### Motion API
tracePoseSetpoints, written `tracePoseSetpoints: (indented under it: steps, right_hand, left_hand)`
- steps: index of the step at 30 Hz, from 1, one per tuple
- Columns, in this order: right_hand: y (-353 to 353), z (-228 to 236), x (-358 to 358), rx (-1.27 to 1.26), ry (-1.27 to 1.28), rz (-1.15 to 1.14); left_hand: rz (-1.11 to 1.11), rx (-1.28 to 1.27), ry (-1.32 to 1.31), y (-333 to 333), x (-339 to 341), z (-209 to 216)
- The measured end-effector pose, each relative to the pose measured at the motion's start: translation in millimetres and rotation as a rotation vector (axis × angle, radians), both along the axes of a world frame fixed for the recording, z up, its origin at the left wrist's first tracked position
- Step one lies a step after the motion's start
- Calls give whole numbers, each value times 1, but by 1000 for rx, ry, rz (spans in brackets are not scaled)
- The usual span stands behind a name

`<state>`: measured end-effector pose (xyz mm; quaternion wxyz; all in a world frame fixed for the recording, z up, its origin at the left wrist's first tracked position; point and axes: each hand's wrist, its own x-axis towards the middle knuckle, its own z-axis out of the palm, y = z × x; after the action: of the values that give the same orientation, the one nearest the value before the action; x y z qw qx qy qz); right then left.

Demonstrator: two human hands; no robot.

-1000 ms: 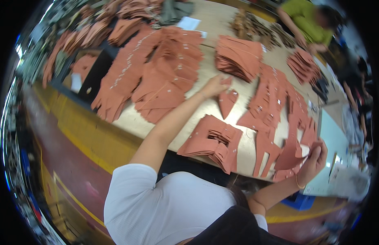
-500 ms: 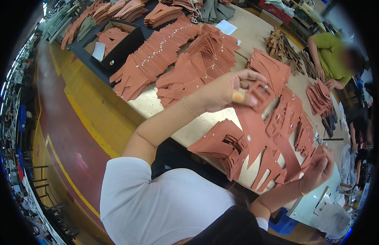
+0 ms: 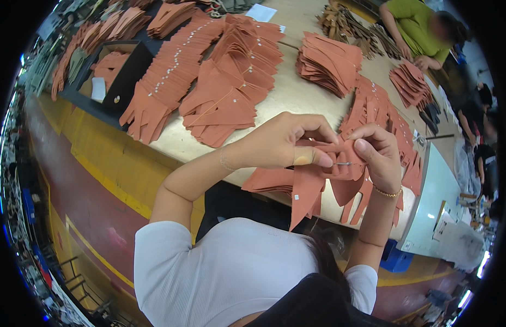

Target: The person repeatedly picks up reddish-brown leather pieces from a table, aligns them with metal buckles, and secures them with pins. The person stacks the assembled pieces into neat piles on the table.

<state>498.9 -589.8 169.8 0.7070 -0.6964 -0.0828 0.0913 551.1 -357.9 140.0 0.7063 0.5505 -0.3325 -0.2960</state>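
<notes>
My left hand (image 3: 283,143) and my right hand (image 3: 381,155) pinch a rust-coloured leather glove piece (image 3: 307,188) between them, above the table's near edge. Its pointed lower end hangs down and carries a small white sticker. Slots run across the part between my hands, and a thin shiny strip (image 3: 343,163) lies there; I cannot make out what it is. A yellowish bandage wraps my left thumb. Below and behind the held piece lies a stack of similar pieces (image 3: 266,180), partly hidden by it.
Fanned rust-coloured glove pieces (image 3: 174,65) with white stickers spread over the table (image 3: 285,90). Another stack (image 3: 329,61) lies beyond my hands. A black box (image 3: 130,68) stands far left, and brown strips (image 3: 348,27) lie at the back. Across the table works a person in green (image 3: 408,24).
My right hand has come up from the lower right and now grips the glove piece beside my left hand. The view has shifted, and the piece is held closer to me.
</notes>
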Motion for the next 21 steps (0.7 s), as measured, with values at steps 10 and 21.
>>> tracePoseSetpoints:
  steps: [10, 21]
  right_hand:
    - [-7, -15, -6, 123, 55, 35]
    - [1, -18, -3, 181, 79, 27]
  left_hand:
    - [12, -141, -134, -13, -3, -5]
    - [-47, -163, 75, -12, -1, -8]
